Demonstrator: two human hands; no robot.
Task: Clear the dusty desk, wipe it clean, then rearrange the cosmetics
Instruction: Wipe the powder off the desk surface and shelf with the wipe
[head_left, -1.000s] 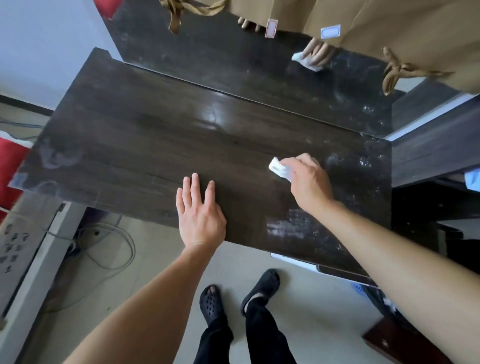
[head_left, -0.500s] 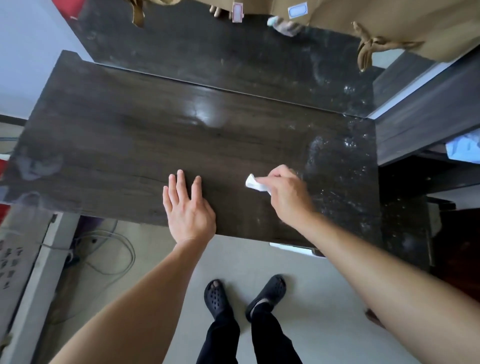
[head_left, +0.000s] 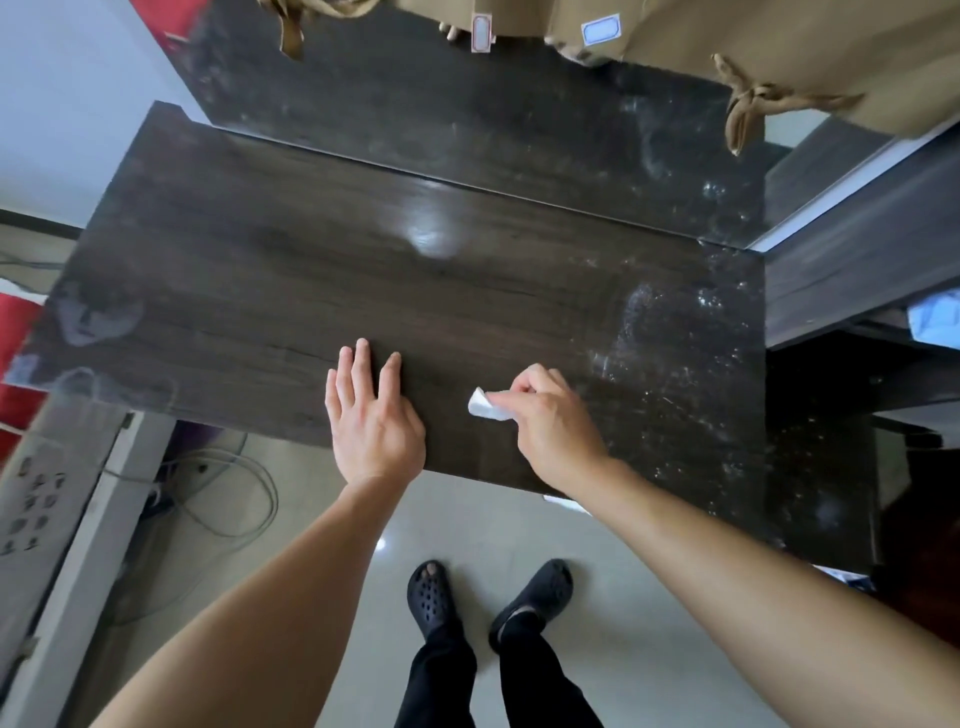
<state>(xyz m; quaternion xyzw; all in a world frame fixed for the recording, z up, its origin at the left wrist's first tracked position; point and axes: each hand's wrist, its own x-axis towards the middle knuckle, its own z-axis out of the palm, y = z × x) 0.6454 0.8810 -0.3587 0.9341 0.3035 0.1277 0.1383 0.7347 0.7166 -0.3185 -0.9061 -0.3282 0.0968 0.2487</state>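
Observation:
A dark wooden desk (head_left: 291, 291) fills the middle of the view, with no cosmetics on it. My left hand (head_left: 371, 415) lies flat on the desk near its front edge, fingers straight. To its right, my right hand (head_left: 548, 423) pinches a small white wipe (head_left: 485, 405) and presses it onto the desk top. White dust specks and smears (head_left: 680, 332) cover the right end of the desk. The left and middle parts look glossy.
A mirror (head_left: 467, 109) stands along the desk's back edge and reflects tan clothing. A darker shelf unit (head_left: 857, 270) adjoins the desk on the right. Cables (head_left: 228, 493) lie on the floor under the desk's left side, beside a white panel (head_left: 67, 519). My feet (head_left: 488, 597) stand on pale tiles.
My right hand has dragged the wipe toward me and to the left, from the dusty right-hand area to near the front edge. The left hand stays flat in place.

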